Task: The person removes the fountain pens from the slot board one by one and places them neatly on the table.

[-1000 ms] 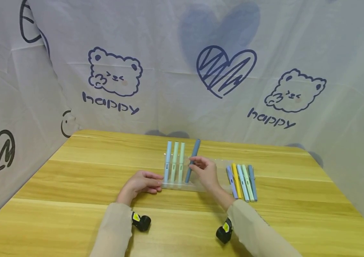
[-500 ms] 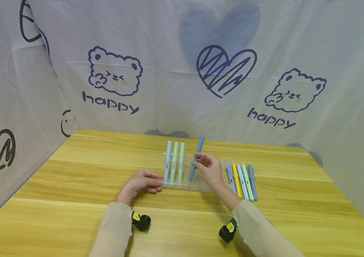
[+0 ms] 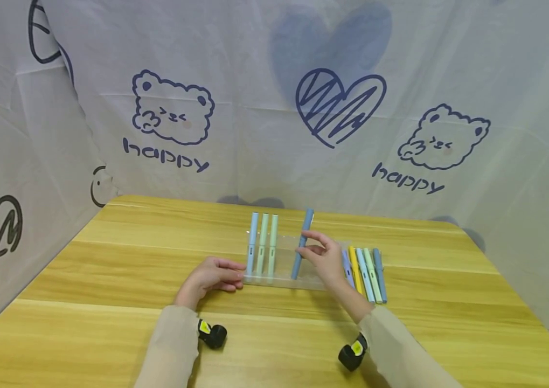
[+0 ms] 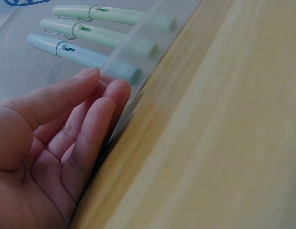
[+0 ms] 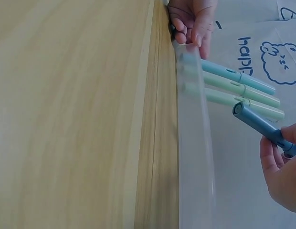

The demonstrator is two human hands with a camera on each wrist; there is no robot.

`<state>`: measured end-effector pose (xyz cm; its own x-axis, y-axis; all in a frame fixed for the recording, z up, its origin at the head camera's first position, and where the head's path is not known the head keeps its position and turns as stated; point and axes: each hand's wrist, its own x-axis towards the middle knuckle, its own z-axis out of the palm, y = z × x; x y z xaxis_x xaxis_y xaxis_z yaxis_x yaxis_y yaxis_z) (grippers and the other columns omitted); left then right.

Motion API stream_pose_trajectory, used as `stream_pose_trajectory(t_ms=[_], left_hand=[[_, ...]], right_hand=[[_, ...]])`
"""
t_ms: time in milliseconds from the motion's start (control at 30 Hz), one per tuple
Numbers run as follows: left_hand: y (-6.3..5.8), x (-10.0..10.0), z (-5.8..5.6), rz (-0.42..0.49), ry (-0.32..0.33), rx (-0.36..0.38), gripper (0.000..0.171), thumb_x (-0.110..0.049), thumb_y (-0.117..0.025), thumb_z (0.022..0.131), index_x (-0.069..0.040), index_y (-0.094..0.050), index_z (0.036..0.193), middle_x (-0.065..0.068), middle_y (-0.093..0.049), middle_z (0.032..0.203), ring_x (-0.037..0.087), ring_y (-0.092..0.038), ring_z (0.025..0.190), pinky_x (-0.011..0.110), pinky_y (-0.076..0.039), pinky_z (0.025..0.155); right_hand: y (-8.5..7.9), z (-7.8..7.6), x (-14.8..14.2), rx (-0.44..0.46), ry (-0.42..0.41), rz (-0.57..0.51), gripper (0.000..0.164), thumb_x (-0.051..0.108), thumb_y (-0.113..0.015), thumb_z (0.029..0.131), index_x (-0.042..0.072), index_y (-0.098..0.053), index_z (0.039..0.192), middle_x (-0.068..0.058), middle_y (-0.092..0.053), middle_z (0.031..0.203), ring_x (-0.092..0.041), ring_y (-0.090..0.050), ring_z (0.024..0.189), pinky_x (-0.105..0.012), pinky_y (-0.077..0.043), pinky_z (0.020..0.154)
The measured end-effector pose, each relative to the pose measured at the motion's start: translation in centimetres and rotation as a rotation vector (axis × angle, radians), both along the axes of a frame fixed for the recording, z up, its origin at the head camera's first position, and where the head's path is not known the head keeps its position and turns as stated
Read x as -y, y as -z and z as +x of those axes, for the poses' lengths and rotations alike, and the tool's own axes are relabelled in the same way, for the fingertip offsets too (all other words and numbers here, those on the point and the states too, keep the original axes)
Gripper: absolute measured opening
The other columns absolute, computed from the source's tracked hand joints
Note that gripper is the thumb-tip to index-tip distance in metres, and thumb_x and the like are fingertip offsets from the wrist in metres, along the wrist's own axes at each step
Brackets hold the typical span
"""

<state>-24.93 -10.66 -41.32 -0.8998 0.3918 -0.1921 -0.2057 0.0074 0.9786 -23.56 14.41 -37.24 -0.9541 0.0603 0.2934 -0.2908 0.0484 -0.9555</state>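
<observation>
My right hand [image 3: 323, 260] pinches a dark blue capped pen [image 3: 303, 245] between thumb and fingers, over the right part of a clear plastic pen stand [image 3: 279, 282]. The pen leans slightly, and in the right wrist view its lower end [image 5: 239, 109] shows in front of the stand's lip. At the stand's left end, my left hand [image 3: 213, 274] holds the corner between thumb and fingertips. Three pens stand in a row near that hand: a light blue pen [image 3: 252, 242] and two pale green pens, one in the middle [image 3: 262, 242] and one to its right [image 3: 272, 242].
Right of the stand lies a group of several pens: a purple pen [image 3: 347, 267], a yellow pen [image 3: 355, 269], a light blue one, a pale green one and a dark blue one. A printed cloth [image 3: 255, 161] hangs behind the wooden table [image 3: 124, 258].
My right hand has moved right along the stand with the dark blue pen, which now stands more upright. The left hand and the three standing pens have stayed in place.
</observation>
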Motion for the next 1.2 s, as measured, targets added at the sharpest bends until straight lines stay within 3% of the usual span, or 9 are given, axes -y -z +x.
stream_pose_trajectory(t_ms=[167,500,867,1200], left_hand=[[0.1,0.0,-0.1,-0.008,-0.007,0.002,0.032,0.004,-0.061,0.081,0.015,-0.054,0.11,0.012,-0.066,0.077,0.017,-0.064,0.066,0.023,-0.053,0.058],[0.0,-0.1,-0.1,-0.016,-0.017,0.022,0.03,0.004,-0.06,0.081,0.013,-0.056,0.11,0.011,-0.066,0.079,0.017,-0.064,0.067,0.023,-0.053,0.059],[0.1,-0.1,-0.1,-0.028,-0.013,0.017,0.031,0.003,-0.06,0.081,0.013,-0.056,0.11,0.012,-0.066,0.082,0.018,-0.064,0.068,0.025,-0.054,0.06],[0.0,-0.1,-0.1,-0.03,-0.013,0.022,0.031,0.004,-0.059,0.082,0.013,-0.055,0.111,0.012,-0.066,0.083,0.018,-0.064,0.069,0.025,-0.054,0.06]], right_hand=[[-0.1,0.4,-0.7,0.019,0.008,0.013,0.033,-0.011,-0.064,0.075,-0.007,-0.058,0.108,-0.014,-0.06,0.098,-0.008,-0.06,0.068,-0.02,-0.051,0.061],[-0.2,1.3,-2.2,-0.008,-0.018,0.026,0.032,-0.013,-0.063,0.075,-0.011,-0.056,0.107,-0.005,-0.06,0.096,-0.009,-0.061,0.069,-0.027,-0.054,0.065],[-0.4,2.4,-4.1,0.007,0.01,0.051,0.034,-0.013,-0.063,0.075,-0.01,-0.056,0.108,-0.023,-0.059,0.09,-0.008,-0.06,0.068,-0.023,-0.053,0.065],[0.1,2.9,-6.0,-0.001,0.004,0.07,0.034,-0.01,-0.063,0.077,-0.012,-0.053,0.109,-0.015,-0.055,0.102,-0.007,-0.059,0.072,-0.02,-0.052,0.065]])
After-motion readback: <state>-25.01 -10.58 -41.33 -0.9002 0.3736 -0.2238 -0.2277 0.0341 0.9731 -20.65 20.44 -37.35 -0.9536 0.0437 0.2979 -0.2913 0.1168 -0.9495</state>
